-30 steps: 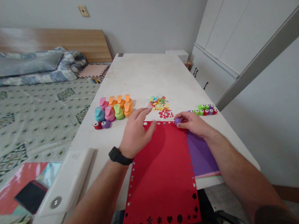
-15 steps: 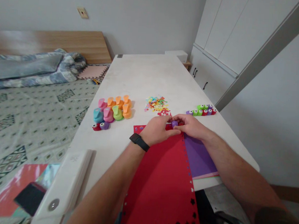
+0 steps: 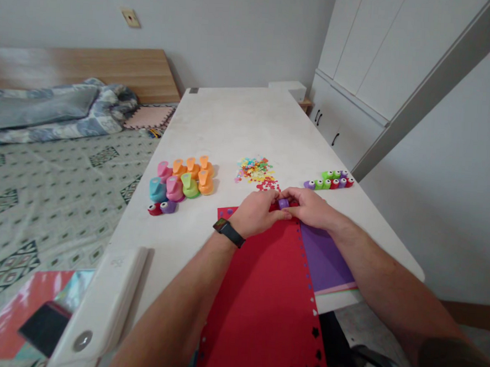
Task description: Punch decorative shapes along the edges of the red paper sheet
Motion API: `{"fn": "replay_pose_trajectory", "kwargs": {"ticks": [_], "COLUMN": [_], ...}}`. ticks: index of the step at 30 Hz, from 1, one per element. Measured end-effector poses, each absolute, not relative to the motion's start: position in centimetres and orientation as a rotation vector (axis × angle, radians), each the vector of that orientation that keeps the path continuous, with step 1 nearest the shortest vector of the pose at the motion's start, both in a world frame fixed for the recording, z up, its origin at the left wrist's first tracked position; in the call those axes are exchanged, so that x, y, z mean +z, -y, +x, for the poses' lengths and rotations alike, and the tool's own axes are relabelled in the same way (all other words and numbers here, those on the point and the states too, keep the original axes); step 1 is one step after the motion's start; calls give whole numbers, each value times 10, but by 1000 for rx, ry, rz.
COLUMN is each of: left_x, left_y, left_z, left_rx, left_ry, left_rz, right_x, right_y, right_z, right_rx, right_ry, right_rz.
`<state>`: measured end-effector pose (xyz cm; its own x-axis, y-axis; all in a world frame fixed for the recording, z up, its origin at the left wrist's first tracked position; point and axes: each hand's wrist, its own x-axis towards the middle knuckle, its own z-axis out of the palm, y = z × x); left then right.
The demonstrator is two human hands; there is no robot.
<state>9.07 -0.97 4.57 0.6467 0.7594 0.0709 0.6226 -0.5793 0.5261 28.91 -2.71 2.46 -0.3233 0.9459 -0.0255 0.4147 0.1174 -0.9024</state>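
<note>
Head view. Both hands meet at the far edge of a red card sheet (image 3: 263, 295), which lies on the white worktop (image 3: 240, 122) and overhangs its near edge. The small purple paper punch (image 3: 283, 203) sits on that far edge, between the two hands.

**Risks, as judged from this view.**
- The sheet rests loose and partly unsupported. A sideways push from either hand could slide it over the purple sheet (image 3: 327, 260) beneath and put the punch out of line with the row of holes along the border.
- The punch is small and mostly covered by the fingers. An uneven squeeze could tip it off the edge or crease the card.
- The loose confetti pile (image 3: 256, 170) lies just beyond the knuckles, where a sweep of the hand could scatter it.

**Fingers.**
- The left hand (image 3: 256, 213), with a dark watch (image 3: 228, 232) on its wrist, has its fingers drawn together. Their tips press the left side of the punch.
- The right hand (image 3: 312, 208) has its fingers curled close and pinches the punch from the right.
- No finger is spread. The exact contact points underneath are hidden.

**Surroundings.** A cluster of larger coloured punches (image 3: 182, 182) stands to the far left. A row of small punches (image 3: 330, 181) stands to the far right. Both are apart from the hands.
</note>
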Motion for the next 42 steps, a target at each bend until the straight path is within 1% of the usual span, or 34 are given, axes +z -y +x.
{"fn": "replay_pose_trajectory", "kwargs": {"ticks": [9, 16, 21, 31, 37, 42], "left_x": [41, 39, 38, 33, 34, 32], "left_y": [12, 16, 22, 28, 31, 34], "left_z": [69, 48, 45, 39, 38, 37], "left_rx": [414, 340, 356, 418, 421, 406], "left_ry": [-1145, -1247, -1239, -1234, -1242, -1249], "left_rz": [2450, 2568, 2547, 2502, 2495, 2512], "right_x": [24, 24, 27, 27, 25, 20], "right_y": [27, 28, 29, 26, 24, 22], "right_z": [292, 295, 290, 285, 286, 287], "right_rx": [1218, 1264, 1345, 1366, 1345, 1435], "right_ry": [1789, 1727, 1587, 1295, 1291, 1181], "right_rz": [-1301, -1276, -1231, -1204, -1200, -1204]}}
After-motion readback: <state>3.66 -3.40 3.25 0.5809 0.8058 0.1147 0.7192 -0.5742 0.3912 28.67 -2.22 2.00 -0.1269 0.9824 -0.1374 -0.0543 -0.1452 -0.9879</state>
